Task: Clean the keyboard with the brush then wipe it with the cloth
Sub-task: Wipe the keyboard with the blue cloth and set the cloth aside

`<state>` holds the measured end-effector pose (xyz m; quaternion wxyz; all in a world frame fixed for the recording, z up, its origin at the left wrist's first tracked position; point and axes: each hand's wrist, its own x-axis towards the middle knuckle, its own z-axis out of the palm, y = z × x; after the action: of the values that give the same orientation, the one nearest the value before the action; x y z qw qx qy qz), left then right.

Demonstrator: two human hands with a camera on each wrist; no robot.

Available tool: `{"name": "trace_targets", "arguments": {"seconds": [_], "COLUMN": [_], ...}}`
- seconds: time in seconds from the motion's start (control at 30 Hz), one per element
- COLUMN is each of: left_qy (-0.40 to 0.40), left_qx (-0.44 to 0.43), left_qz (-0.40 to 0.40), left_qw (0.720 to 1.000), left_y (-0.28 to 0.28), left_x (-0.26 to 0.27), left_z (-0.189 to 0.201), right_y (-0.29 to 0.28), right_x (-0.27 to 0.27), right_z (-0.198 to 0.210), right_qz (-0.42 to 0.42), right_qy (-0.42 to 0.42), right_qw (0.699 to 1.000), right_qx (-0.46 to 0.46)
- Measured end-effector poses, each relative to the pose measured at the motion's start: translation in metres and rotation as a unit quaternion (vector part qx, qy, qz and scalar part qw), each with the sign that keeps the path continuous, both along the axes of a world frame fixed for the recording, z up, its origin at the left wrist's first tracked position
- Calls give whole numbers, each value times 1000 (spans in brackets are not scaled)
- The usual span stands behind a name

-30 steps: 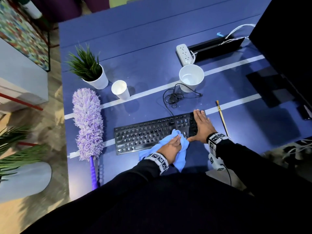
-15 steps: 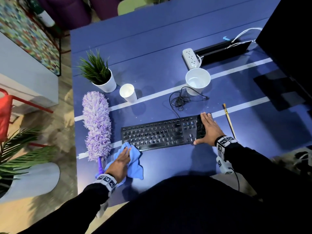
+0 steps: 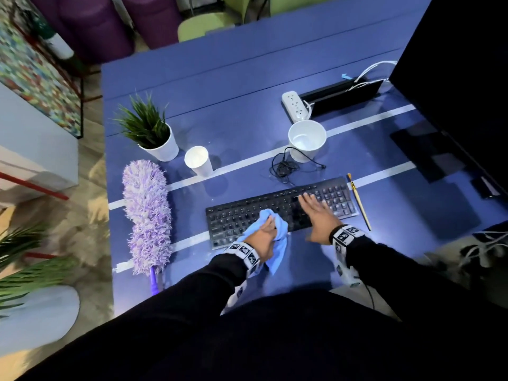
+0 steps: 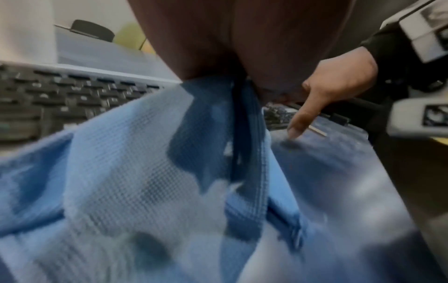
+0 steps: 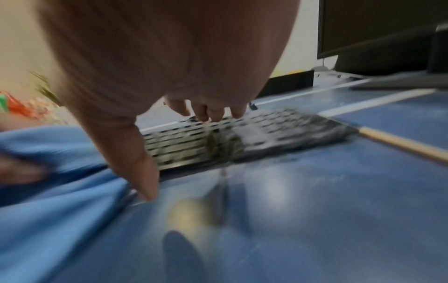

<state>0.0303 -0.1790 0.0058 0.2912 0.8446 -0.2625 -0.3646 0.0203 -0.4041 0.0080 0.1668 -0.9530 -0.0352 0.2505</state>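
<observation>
A black keyboard (image 3: 247, 213) (image 4: 48, 99) (image 5: 278, 132) lies across the near part of the blue table. My left hand (image 3: 265, 235) grips a bunched light blue cloth (image 3: 277, 224) (image 4: 121, 172) (image 5: 60, 172) on the keyboard's front middle. My right hand (image 3: 316, 213) (image 5: 194, 111) lies flat on the keys just right of the cloth, fingers spread and thumb pointing down at the front edge. A thin wooden-handled brush (image 3: 358, 200) (image 5: 400, 143) lies on the table along the keyboard's right end, untouched.
A purple fluffy duster (image 3: 147, 213) lies left of the keyboard. Behind it stand a potted plant (image 3: 154, 136), a small paper cup (image 3: 198, 160), a white pot (image 3: 306, 140) with a coiled black cable (image 3: 286, 167), and a power strip (image 3: 295, 104). A dark monitor (image 3: 461, 86) stands right.
My left hand carried the cloth from the table by the keyboard's left corner back onto the keys. My right hand slid left from the keyboard's right end toward the middle.
</observation>
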Motion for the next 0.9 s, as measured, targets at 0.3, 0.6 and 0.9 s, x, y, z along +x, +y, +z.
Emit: {"name": "trace_targets", "arguments": {"seconds": [0.3,0.6,0.9], "left_qy": [-16,-113,-128], "left_qx": [-21,165,231], "left_qz": [-20,-9,-56], "left_qw": [999,980,963], "left_y": [-19,4,63], "left_x": [29,54,41], "left_z": [29,-5,-4], "right_y": [38,-35,2], "right_x": [-10,4,4], "right_z": [14,34,-14], "right_qz": [-133,-419,8], "right_qy": [-14,-211,-36], "right_qw": [979,873,997], "right_qx": [154,131,73]}}
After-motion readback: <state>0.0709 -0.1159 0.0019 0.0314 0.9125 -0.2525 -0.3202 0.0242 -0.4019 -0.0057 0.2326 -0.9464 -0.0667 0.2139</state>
